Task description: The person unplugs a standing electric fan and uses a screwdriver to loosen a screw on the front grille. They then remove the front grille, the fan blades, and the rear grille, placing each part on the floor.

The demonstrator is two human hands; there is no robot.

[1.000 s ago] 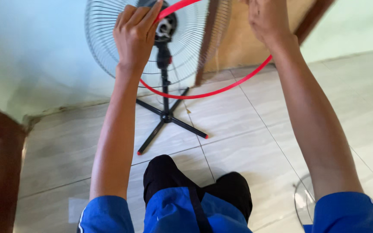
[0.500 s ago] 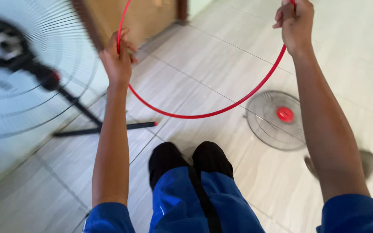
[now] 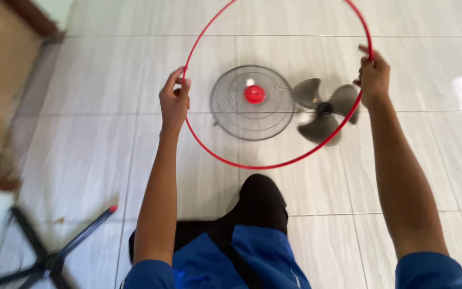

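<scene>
Both hands grip a thin red plastic ring (image 3: 225,156), held out over the pale tiled floor (image 3: 92,134). The left hand (image 3: 174,100) is closed around the ring's left side, the right hand (image 3: 372,77) around its right side. Seen through the ring, a round grey wire fan guard with a red centre cap (image 3: 252,103) lies on the floor. Just right of the guard lies a grey three-blade fan propeller (image 3: 324,109). A black stand leg with a red tip (image 3: 84,231) lies well left of the guard, nearer the person.

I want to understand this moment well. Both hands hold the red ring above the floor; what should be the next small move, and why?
Probably lower the red ring toward the wire grille on the floor: the left hand and right hand hold it by opposite sides, and the grille shows through it, beside the grey blade.
</scene>
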